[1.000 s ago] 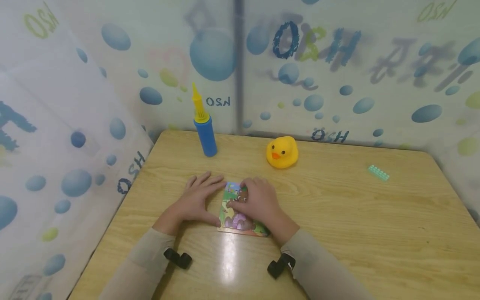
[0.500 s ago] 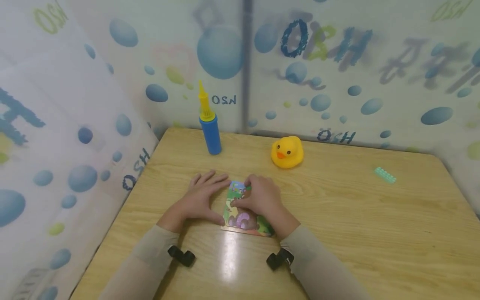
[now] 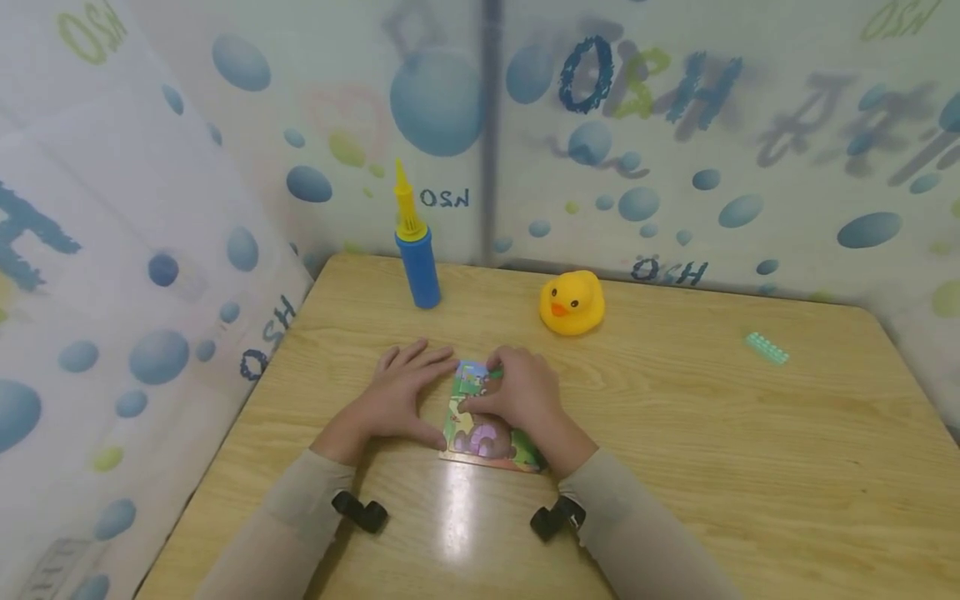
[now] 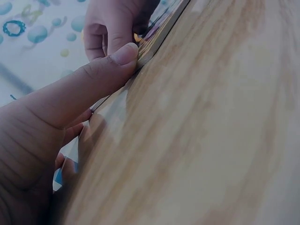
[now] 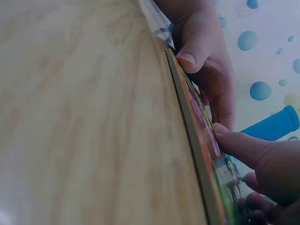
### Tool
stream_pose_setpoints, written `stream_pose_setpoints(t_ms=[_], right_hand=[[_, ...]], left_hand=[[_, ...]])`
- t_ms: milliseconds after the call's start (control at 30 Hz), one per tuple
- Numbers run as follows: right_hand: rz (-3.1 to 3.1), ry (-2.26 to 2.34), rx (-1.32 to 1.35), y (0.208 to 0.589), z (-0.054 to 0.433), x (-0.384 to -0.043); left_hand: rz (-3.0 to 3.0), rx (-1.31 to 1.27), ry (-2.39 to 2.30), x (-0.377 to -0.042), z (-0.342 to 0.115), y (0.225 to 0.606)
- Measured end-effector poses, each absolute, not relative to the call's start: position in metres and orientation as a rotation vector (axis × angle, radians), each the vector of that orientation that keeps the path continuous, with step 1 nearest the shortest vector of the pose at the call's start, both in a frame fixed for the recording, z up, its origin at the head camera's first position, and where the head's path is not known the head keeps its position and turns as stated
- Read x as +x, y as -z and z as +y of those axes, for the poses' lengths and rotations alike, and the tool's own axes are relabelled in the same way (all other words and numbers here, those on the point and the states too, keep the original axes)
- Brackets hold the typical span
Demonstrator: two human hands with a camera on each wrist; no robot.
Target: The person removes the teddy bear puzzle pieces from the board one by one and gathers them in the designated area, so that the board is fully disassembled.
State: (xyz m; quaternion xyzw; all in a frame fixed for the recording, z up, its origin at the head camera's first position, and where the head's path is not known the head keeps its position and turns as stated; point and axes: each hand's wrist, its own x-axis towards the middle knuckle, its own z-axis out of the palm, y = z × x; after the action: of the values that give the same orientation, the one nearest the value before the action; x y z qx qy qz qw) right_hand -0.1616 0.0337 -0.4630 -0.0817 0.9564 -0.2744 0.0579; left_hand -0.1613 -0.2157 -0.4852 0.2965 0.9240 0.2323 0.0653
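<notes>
A jigsaw puzzle board (image 3: 450, 454) with a cartoon bear picture lies flat on the wooden table, in front of the person. Spread along its left side, the left hand (image 3: 393, 400) touches the near corner with the thumb and the far corner with the fingertips. In the left wrist view, that thumb (image 4: 124, 55) rests against the board's edge. The right hand (image 3: 525, 396) is over the right half, thumb and curled fingers pinching a puzzle piece (image 3: 491, 386) at the bear's head. Its thumb (image 5: 222, 129) touches the picture surface. The right hand hides much of the piece and board.
Behind the board stands a blue and yellow hand pump (image 3: 420, 267), with a yellow rubber duck (image 3: 572, 304) to its right. A mint-green toy brick (image 3: 767, 347) lies far right on the table (image 3: 712, 433). Patterned walls (image 3: 637, 150) border the back and left.
The head view has shifted slightly. Both hands stay at the board in nearly the same places; the bear's eyes, visible a second ago, are now mostly covered by the right hand.
</notes>
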Motion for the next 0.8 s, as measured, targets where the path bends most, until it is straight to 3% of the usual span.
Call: stream_pose_setpoints(t_ms=[567, 800], right_hand=[[2.971, 1.081, -0.535, 0.483, 0.043, -0.164], [3.013, 1.064, -0.797, 0.490, 0.050, -0.164]], left_hand=[[2.797, 0.885, -0.690, -0.161, -0.215, 0.485], [2.795, 0.879, -0.707, -0.161, -0.214, 0.485]])
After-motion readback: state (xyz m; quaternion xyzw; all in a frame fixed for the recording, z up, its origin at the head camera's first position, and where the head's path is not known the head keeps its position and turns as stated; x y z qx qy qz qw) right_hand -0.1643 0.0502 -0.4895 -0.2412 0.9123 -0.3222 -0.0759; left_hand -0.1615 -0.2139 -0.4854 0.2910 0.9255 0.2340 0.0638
